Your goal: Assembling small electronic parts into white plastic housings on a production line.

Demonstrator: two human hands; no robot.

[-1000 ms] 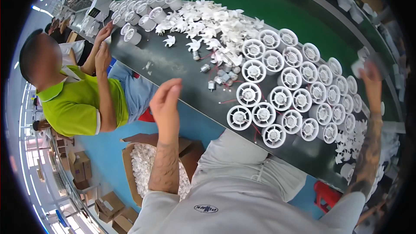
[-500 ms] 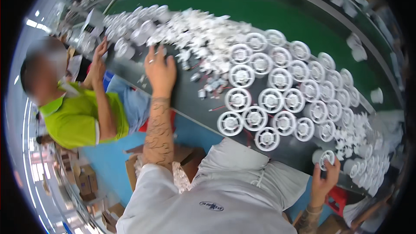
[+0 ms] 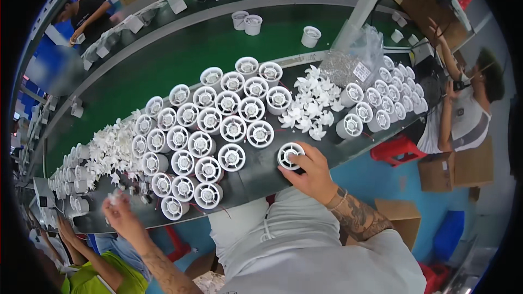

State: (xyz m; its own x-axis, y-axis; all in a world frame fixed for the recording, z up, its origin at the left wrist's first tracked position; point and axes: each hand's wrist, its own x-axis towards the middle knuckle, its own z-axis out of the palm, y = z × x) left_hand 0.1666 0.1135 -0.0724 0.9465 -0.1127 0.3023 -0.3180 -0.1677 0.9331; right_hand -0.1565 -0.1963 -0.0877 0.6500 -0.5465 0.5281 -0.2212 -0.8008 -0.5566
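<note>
Right hand: the right hand (image 3: 308, 171) sits at lower centre of the frame, fingers curled around a white round fan housing (image 3: 290, 155) and gripping its near rim; the housing stands on the dark desk (image 3: 261, 177) just right of the main cluster.
Left hand: the left hand (image 3: 122, 215) is at lower left, raised above the near desk edge, fingertips pinched on a small white part (image 3: 113, 198); too blurred to tell what the part is.
Housing cluster: rows of white round housings (image 3: 218, 125) fill the middle of the desk, standing upright and packed side by side, touching.
Impeller pile: loose white fan blades (image 3: 308, 106) lie in a heap right of centre, between the cluster and a second group of housings (image 3: 389, 95) at upper right.
Second pile: more white blades (image 3: 111, 149) lie at left of the cluster.
Bag: a clear plastic bag (image 3: 354, 57) of small parts stands behind the right-hand pile.
Belt: a green conveyor belt (image 3: 180, 57) curves across the upper frame, carrying a few white cups (image 3: 246, 22).
Others: a person in a green shirt (image 3: 92, 277) is at the lower left corner; another person (image 3: 468, 103) sits at the right edge.
</note>
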